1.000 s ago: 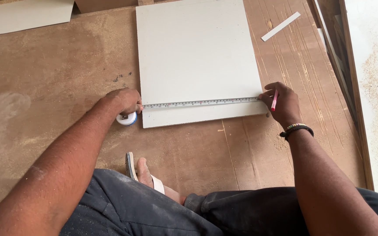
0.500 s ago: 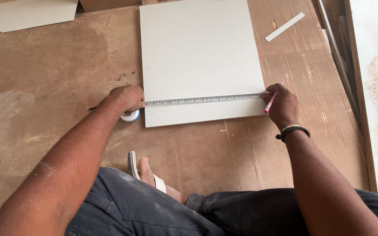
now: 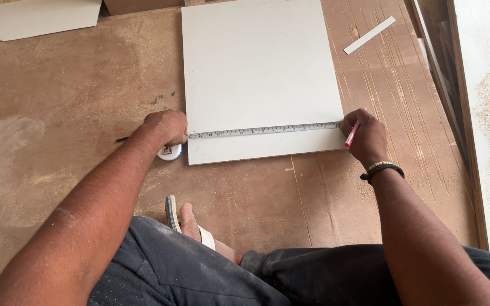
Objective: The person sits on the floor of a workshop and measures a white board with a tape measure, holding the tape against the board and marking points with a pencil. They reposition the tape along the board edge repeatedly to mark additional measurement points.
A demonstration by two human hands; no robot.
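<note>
A white square board lies flat on a brown wooden floor sheet. A tape measure blade stretches across the board near its front edge. My left hand is closed on the white tape measure case at the board's left edge. At the right edge, my right hand pins the blade's end and holds a pink pencil, tip against the board.
A thin white strip lies at the back right. Another white panel sits at the back left. Long boards run along the right side. My sandalled foot rests in front of the board. Sawdust covers the floor.
Both hands have stayed at the board's edges with the tape stretched between them. The view has shifted slightly, with no clear movement of the board or tape.
</note>
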